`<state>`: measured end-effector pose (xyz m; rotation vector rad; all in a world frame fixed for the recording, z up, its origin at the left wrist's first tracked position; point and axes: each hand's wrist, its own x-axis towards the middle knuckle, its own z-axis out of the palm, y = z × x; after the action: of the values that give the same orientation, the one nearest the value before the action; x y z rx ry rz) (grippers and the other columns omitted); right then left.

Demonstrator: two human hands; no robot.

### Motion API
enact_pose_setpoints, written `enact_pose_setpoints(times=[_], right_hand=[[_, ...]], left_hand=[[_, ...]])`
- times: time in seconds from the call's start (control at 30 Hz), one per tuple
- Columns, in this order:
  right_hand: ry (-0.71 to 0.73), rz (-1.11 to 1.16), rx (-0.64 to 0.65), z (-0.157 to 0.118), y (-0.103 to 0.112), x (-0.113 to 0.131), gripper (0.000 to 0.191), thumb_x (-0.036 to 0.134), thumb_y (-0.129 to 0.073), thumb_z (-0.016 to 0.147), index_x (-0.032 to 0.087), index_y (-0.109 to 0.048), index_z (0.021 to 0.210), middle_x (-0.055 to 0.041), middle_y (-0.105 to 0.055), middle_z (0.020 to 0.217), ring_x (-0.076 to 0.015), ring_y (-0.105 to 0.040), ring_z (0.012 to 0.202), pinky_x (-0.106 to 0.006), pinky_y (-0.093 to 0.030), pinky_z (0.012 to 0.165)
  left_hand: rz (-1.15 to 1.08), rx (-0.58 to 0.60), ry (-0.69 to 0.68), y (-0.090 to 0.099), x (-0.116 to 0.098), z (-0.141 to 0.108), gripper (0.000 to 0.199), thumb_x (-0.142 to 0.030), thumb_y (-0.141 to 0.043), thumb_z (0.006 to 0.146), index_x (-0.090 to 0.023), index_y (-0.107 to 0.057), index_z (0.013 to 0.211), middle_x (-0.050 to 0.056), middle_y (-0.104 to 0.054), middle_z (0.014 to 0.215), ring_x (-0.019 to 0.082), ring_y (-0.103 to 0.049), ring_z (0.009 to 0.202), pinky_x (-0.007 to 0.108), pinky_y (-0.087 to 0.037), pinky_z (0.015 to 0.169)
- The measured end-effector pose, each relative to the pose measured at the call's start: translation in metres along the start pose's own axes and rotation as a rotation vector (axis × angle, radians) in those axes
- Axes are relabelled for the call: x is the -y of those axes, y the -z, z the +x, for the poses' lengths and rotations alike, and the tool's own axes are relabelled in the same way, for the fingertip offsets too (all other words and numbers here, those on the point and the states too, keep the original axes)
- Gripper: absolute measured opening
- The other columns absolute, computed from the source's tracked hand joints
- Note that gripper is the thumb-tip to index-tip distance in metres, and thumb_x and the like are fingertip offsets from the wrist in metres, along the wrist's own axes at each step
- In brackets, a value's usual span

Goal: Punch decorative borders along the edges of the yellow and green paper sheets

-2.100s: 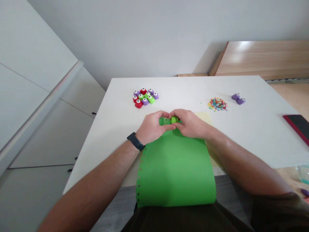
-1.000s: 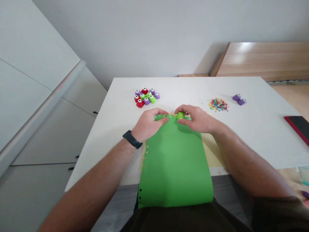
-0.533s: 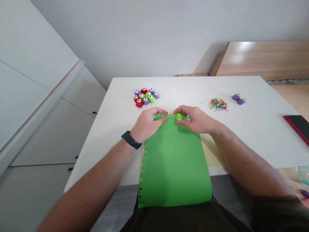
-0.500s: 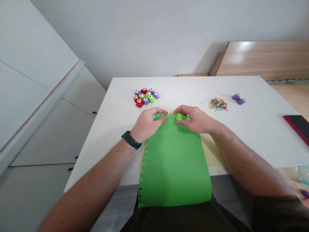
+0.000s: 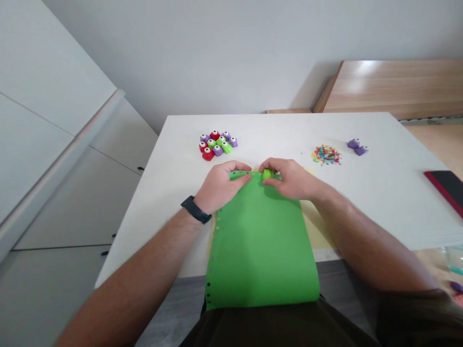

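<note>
A small green craft punch [image 5: 267,174] sits on the top edge of a green paper sheet [image 5: 260,250], near the middle of that edge. The right hand [image 5: 291,179] grips the punch between curled fingers and thumb. The left hand [image 5: 226,180] lies curved over the same edge, pinning the sheet, though I cannot tell whether its thumb reaches underneath. Small punched holes run along the top edge and down the sheet's left side. The step in hand looks like setting the punch on the edge, and the next move calls for a steady press. A yellow paper sheet [image 5: 316,224] lies beneath, on a white table [image 5: 398,207]. Beyond are a cluster of colored punches [image 5: 217,143], paper confetti [image 5: 326,155] and two purple punches [image 5: 357,147].
</note>
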<state>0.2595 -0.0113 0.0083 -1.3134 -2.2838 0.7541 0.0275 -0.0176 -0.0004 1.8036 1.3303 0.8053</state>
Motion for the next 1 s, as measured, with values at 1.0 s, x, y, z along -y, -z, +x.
enact_pose_setpoints(times=[1.0], right_hand=[[0.090, 0.002, -0.039, -0.002, -0.010, 0.005, 0.033, 0.016, -0.063, 0.076, 0.022, -0.049, 0.105, -0.0022, -0.062, 0.091, -0.0176, -0.057, 0.079, -0.029, -0.038, 0.071]], left_hand=[[0.509, 0.110, -0.458, -0.018, -0.006, 0.010, 0.050, -0.059, -0.069, 0.086, -0.019, -0.071, 0.115, 0.011, -0.075, 0.105, 0.031, -0.066, 0.105, 0.045, -0.040, 0.100]])
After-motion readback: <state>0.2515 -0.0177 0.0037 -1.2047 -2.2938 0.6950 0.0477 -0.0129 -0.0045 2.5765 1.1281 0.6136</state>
